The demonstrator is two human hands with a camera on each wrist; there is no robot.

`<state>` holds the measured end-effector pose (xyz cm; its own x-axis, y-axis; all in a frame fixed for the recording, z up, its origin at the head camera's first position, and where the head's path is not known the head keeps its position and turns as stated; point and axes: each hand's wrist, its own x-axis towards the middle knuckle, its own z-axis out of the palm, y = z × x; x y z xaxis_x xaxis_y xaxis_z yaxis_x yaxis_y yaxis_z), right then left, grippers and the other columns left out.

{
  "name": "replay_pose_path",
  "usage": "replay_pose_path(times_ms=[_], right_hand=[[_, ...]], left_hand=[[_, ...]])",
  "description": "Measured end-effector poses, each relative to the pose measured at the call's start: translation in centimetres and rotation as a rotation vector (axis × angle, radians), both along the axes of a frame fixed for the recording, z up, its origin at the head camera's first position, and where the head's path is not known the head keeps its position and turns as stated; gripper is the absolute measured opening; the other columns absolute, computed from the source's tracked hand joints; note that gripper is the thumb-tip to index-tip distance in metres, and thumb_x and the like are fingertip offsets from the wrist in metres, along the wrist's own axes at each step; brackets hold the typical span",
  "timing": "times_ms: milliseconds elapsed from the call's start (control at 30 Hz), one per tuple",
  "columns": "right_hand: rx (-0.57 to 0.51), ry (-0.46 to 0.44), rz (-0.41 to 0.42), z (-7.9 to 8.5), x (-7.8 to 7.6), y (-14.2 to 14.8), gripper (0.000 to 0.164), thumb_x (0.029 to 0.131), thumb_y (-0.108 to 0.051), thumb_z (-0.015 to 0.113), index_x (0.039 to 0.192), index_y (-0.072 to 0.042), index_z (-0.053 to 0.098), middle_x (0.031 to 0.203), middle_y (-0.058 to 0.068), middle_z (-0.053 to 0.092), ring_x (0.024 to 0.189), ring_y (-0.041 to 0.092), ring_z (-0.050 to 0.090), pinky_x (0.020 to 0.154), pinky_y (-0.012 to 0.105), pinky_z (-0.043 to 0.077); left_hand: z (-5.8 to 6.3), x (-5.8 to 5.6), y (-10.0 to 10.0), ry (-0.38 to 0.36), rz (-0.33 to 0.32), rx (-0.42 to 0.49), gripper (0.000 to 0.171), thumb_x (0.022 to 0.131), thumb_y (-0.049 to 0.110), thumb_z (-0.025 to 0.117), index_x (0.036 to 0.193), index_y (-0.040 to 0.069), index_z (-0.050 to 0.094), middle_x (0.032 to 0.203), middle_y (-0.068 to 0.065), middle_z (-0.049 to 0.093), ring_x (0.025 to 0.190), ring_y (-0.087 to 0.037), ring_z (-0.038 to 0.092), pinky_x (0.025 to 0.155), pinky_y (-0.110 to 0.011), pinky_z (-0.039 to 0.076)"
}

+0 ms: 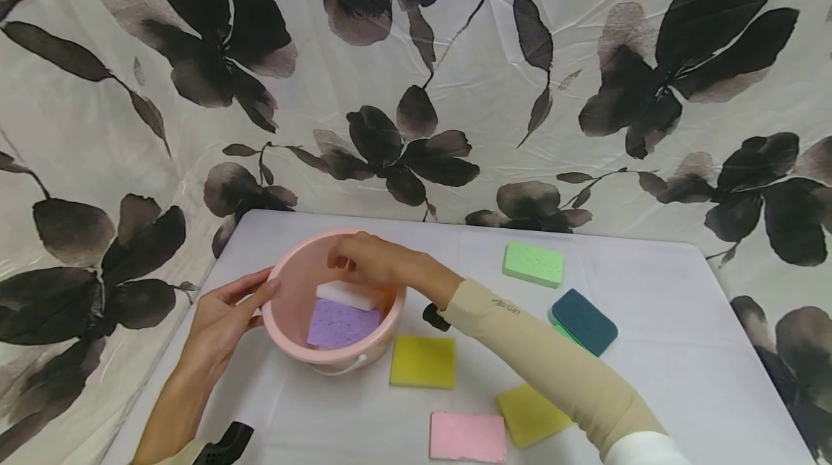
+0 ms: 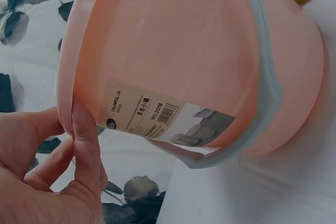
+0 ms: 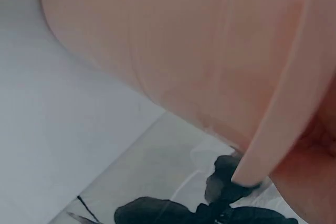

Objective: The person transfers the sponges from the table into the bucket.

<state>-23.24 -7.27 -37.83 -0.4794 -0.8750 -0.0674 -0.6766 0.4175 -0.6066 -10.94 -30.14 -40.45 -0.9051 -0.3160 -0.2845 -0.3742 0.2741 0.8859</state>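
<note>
A pink bucket [image 1: 286,335] stands toward the table's left side. My left hand [image 1: 224,313] pinches its rim between thumb and fingers, also seen close up in the left wrist view, where the hand [image 2: 68,161] grips beside a label [image 2: 157,116]. My right hand [image 1: 370,259] reaches over the far right rim into the bucket, fingers bent loosely downward, with nothing visible between them. Below those fingers a white sponge [image 1: 344,295] and a purple sponge [image 1: 343,324] lie inside. In the right wrist view the bucket wall [image 3: 173,51] hides most of that hand.
Right of the bucket lie a light green sponge [image 1: 533,264], a dark teal pad [image 1: 583,322] over green, two yellow sponges [image 1: 422,362] and a pink sponge [image 1: 466,436]. The right forearm crosses above one yellow sponge. Floral cloth [image 1: 403,89] hangs behind the white table [image 1: 682,349].
</note>
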Motion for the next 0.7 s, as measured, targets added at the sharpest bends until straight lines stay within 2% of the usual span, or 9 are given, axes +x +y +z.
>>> replay_pose_path(times_ms=[267,500,700], right_hand=[[-0.099,-0.044,-0.012,0.8,0.1,1.7,0.022,0.099,-0.002,0.065,0.121,0.003,0.068,0.111,0.014,0.071,0.099,0.02,0.066,0.09,0.024,0.054],[-0.239,-0.088,-0.099,1.2,0.5,3.9,0.021,0.095,-0.005,0.073,0.115,-0.001,0.07,0.105,0.01,0.072,0.093,0.014,0.065,0.086,0.021,0.055],[-0.333,-0.11,-0.174,0.9,0.6,5.9,0.022,0.092,-0.01,0.078,0.112,-0.005,0.072,0.101,0.004,0.072,0.088,0.01,0.065,0.082,0.025,0.057]], left_hand=[[0.0,0.0,-0.1,-0.004,0.005,-0.004,0.07,0.094,0.05,0.072,0.149,0.009,0.055,0.143,-0.008,0.056,0.093,0.002,0.064,0.075,-0.019,0.058],[0.0,0.0,-0.1,0.011,-0.003,0.003,0.071,0.094,0.049,0.072,0.149,0.007,0.054,0.132,0.003,0.061,0.092,0.005,0.064,0.075,-0.02,0.058],[0.0,-0.1,-0.1,0.012,0.0,0.002,0.071,0.094,0.049,0.073,0.149,0.007,0.055,0.126,0.008,0.061,0.092,0.004,0.064,0.074,-0.02,0.058]])
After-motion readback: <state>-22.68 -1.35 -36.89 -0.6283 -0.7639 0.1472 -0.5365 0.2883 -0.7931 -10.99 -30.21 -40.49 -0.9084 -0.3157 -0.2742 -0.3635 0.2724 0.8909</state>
